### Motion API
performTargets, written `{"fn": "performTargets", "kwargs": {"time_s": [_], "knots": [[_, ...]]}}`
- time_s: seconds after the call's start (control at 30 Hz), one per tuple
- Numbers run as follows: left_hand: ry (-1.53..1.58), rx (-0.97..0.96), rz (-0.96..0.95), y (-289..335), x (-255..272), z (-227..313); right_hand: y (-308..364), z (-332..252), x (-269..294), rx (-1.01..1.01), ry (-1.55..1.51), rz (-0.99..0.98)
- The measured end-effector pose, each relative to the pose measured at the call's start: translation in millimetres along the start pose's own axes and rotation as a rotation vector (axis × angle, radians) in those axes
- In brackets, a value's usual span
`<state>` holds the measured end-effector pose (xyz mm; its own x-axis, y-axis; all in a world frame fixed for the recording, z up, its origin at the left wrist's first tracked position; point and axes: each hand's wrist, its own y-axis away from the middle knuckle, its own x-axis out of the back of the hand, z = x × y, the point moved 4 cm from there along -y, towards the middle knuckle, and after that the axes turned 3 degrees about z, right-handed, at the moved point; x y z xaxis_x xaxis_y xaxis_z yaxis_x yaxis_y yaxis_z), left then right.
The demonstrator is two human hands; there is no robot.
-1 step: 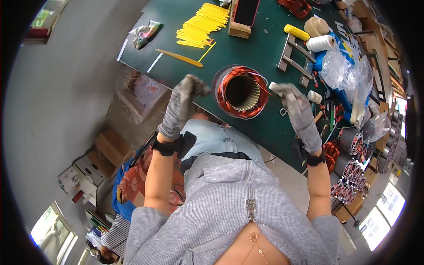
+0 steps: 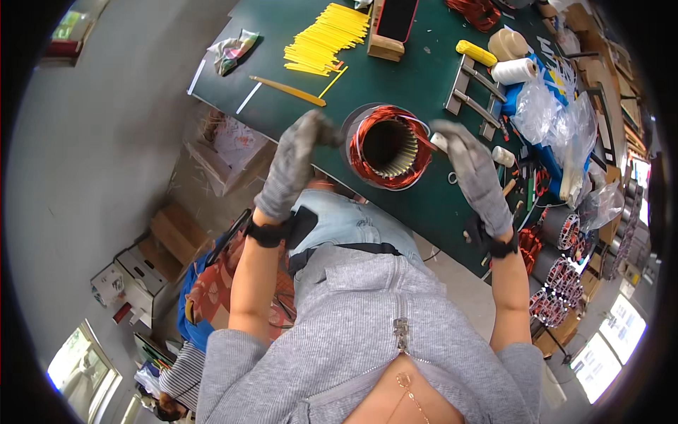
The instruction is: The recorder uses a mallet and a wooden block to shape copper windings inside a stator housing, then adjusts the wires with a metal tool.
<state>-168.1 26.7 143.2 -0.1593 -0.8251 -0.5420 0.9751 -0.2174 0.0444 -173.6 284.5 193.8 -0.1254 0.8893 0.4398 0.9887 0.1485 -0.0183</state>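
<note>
A round motor stator (image 2: 369, 165) stands on the green table near its front edge, red-brown copper windings circling its dark open bore. My left hand (image 2: 295, 157), in a grey glove, is just left of the stator, its blurred fingers curved towards it with no object visible in them. On the other side, my gloved right hand (image 2: 472, 168) has its fingers stretched towards the stator's right rim. A small white cylinder (image 2: 439, 142) shows beside those fingertips; whether they touch it I cannot tell.
Yellow strips (image 2: 326, 41), a yellow pointed stick (image 2: 288, 92) and a phone (image 2: 395, 20) on a wooden block lie beyond the stator. To the right are a metal frame (image 2: 472, 92), white thread spools (image 2: 514, 71), plastic bags (image 2: 540, 106) and several other stators (image 2: 554, 272).
My left hand has shifted slightly up and right, closer to the stator. My right hand has moved slightly up, its fingers now nearer the stator's right rim. The stator stays in place.
</note>
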Motion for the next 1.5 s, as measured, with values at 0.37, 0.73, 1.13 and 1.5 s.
{"fn": "performTargets", "kwargs": {"time_s": [0.37,0.73,1.13,1.5], "knots": [[-0.456,0.051,0.19,-5,26,-50,-21,20,30,-0.097,0.125,-0.196],[-0.813,0.202,-0.041,88,19,46,-9,9,-43,-0.011,-0.409,-0.315],[-0.525,0.525,0.57,178,102,-73,-48,162,-174,0.291,1.204,-1.384],[-0.65,0.126,-0.112,-23,-91,7,2,10,-24,0.247,0.129,-0.284]]}}
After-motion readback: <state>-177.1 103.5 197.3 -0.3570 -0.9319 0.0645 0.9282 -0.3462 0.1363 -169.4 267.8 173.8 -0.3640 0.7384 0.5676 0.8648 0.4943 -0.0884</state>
